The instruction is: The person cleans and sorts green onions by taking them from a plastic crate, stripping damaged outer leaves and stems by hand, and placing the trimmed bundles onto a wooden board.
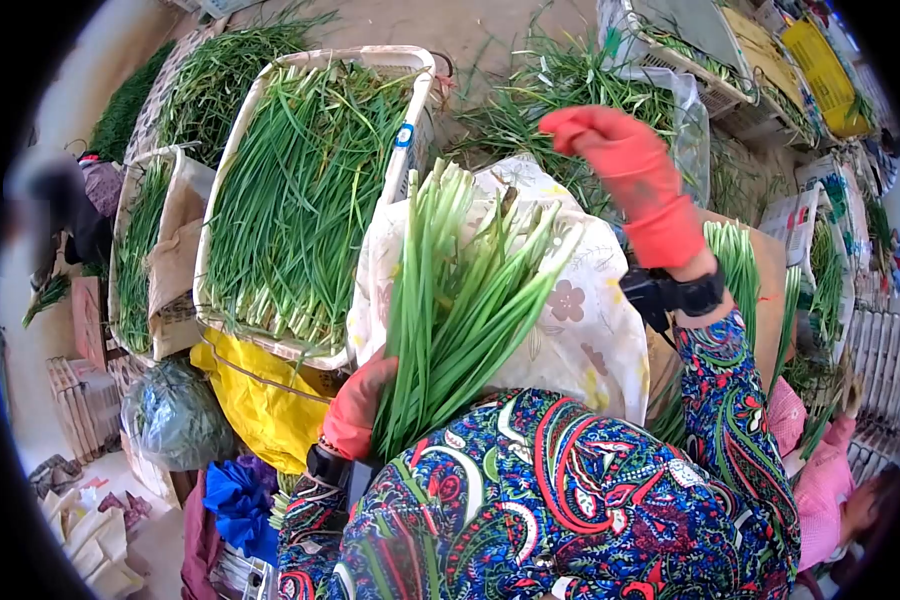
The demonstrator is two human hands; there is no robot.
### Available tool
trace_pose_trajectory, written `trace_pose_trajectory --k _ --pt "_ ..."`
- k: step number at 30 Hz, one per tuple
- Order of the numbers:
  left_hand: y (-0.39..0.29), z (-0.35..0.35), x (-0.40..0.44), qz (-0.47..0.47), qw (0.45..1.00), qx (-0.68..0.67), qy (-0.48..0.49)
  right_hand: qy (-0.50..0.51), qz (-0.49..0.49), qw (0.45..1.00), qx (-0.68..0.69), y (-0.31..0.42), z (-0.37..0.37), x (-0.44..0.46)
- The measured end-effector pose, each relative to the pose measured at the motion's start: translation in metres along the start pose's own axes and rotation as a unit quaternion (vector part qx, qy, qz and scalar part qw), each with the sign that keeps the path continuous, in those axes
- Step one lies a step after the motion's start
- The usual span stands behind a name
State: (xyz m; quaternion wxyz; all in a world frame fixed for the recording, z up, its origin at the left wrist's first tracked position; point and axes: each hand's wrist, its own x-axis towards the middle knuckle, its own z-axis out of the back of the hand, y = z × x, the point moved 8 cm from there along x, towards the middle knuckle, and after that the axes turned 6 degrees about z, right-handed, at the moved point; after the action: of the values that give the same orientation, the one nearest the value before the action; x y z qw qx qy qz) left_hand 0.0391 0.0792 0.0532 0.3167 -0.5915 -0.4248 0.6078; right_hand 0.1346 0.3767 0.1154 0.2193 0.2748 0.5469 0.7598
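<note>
In the head view my left hand, in a red rubber glove, grips a thick bunch of garlic chives from its left side. The bunch rests over my lap, with its pale stem ends pointing away from me and its green leaves toward me. Beneath it a cream flowered cloth is spread. My right hand, gloved in red too, is raised above and right of the bunch, apart from it. Its fingers are bent and pressed together near loose leaves; whether anything is between them is hidden.
A large white crate full of chives stands ahead on the left. Loose leaves are heaped beyond the cloth. A yellow bag lies left, and more chives lie right. Other people are nearby: one in pink sleeves, another at far left.
</note>
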Motion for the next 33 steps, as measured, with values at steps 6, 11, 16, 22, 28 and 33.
trace_pose_trajectory --k 6,11,16,22,28,33 --pt "0.004 0.0 0.003 0.057 0.986 -0.155 -0.014 0.2 0.285 0.848 -0.399 0.05 -0.074 -0.031" --pt "0.009 0.004 -0.004 0.0 1.0 0.003 -0.025 0.212 0.329 0.842 -0.372 0.031 -0.103 -0.034" --pt "0.034 0.007 -0.001 0.082 0.992 -0.091 -0.021 0.218 0.318 0.883 -0.267 0.023 -0.102 -0.03" --pt "0.011 0.003 0.001 0.029 0.995 -0.078 -0.062 0.117 0.376 0.828 -0.399 0.038 -0.089 -0.021" --pt "0.017 0.003 -0.006 0.004 0.999 0.009 -0.032 -0.015 0.361 0.693 -0.624 0.015 0.018 0.05" --pt "0.03 0.007 -0.006 0.022 0.979 -0.201 -0.031 -0.063 0.3 0.75 -0.586 0.027 0.087 0.066"
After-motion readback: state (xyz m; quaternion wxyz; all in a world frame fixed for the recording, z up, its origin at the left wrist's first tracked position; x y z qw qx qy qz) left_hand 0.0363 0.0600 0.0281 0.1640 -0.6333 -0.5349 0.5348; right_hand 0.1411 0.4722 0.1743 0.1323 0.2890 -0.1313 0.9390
